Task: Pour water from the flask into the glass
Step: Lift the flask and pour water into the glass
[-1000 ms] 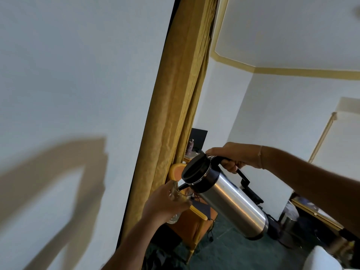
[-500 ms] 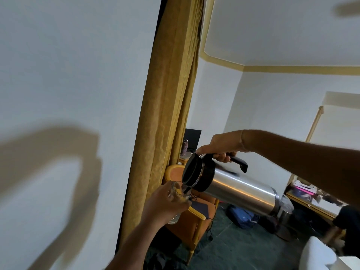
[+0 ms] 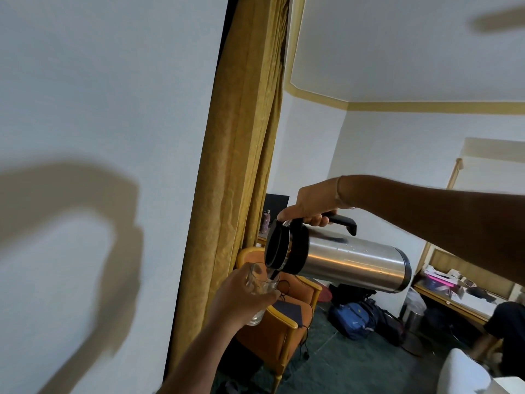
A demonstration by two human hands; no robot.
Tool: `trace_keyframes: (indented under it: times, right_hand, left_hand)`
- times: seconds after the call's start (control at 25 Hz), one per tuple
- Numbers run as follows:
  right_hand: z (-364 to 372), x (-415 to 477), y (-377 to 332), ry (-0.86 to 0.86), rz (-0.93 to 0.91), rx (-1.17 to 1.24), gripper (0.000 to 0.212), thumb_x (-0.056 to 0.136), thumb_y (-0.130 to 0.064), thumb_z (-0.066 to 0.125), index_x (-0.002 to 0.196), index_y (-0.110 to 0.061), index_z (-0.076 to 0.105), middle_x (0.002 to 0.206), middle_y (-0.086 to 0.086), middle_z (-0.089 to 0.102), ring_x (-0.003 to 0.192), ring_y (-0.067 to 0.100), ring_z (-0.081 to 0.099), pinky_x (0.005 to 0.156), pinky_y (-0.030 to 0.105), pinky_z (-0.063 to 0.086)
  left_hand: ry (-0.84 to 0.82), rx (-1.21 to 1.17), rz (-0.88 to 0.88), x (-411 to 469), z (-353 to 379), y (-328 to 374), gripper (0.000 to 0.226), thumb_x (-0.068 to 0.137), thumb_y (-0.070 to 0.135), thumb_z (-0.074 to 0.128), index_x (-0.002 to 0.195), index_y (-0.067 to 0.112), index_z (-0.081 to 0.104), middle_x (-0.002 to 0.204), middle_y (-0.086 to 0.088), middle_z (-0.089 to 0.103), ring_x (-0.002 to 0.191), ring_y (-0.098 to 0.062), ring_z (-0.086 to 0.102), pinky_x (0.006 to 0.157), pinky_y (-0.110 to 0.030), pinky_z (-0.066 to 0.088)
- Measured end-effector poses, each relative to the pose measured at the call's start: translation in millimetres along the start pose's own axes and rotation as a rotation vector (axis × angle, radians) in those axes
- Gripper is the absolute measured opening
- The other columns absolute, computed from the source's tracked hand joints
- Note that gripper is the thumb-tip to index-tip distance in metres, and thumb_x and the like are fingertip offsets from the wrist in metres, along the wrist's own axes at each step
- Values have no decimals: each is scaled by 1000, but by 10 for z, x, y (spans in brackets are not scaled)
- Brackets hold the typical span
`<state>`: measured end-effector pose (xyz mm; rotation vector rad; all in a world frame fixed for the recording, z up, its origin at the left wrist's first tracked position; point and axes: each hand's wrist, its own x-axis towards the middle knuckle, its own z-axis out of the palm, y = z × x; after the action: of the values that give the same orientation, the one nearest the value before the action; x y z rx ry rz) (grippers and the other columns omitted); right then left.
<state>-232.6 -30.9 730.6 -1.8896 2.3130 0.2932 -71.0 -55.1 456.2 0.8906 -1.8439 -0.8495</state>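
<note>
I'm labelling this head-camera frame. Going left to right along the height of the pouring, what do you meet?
Arm shadow on the white wall → gold curtain → clear drinking glass in the left hand → steel flask with black lid, held by the right hand.

The right hand [image 3: 311, 201] reaches in from the right, forearm nearly level, fingers [image 3: 316, 221] curled under in a closed grip, thumb stretched forward. The left hand [image 3: 238, 298] rises from below, fingers wrapped shut, lower than the right fingers.
</note>
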Motion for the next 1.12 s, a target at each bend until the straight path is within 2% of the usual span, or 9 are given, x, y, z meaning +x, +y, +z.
trace_keyframes:
  times: [0.08, 0.24, 0.48, 0.72, 0.92, 1.12]
  right_hand:
    - [-30, -8, 6, 4, 1, 3, 69, 89, -82, 52, 55, -22, 54, 47, -6, 54, 39, 10, 51, 59, 27, 44]
    - [-69, -43, -18, 17, -6, -36, 70, 91, -82, 50, 61, -20, 56, 47, -7, 55, 39, 9, 53, 63, 29, 47]
    - [-70, -54, -42, 8, 12, -39, 68, 92, -79, 53, 63, -17, 56, 48, -4, 56, 42, 12, 54, 72, 34, 47]
    - [-75, -61, 58, 117, 0, -70, 61, 88, -77, 59, 70, -19, 63, 64, 0, 65, 54, 16, 61, 58, 28, 50]
    - [-117, -50, 85, 121, 12, -98, 63, 86, -80, 56, 75, -18, 64, 67, 0, 67, 55, 16, 62, 59, 29, 51]
    - [-156, -56, 75, 105, 19, -76, 72, 53, -90, 55, 70, -21, 65, 52, -7, 65, 45, 11, 61, 55, 28, 50]
  left_hand:
    - [-10, 5, 4, 9, 10, 12, 44, 69, 70, 84, 101, 49, 64, 106, 15, 76, 93, -2, 74, 75, -30, 62]
    - [-26, 31, -14, 3, 58, -16, 51, 72, 68, 85, 113, 46, 65, 114, 16, 76, 102, -5, 74, 89, -43, 67]
    - [-13, 25, -19, -29, 109, -22, 49, 73, 69, 84, 110, 44, 64, 112, 16, 75, 100, -4, 72, 86, -38, 65]
    - [-17, 7, -4, -12, 174, 3, 48, 72, 66, 86, 109, 43, 65, 108, 16, 74, 97, -2, 71, 87, -40, 66]
    - [-6, -21, -9, -1, 203, 18, 52, 68, 66, 86, 110, 43, 66, 112, 13, 75, 99, -5, 73, 87, -44, 68]
    - [5, -25, 3, 14, 196, 45, 55, 70, 66, 87, 114, 41, 67, 114, 14, 75, 101, -6, 72, 88, -40, 67]
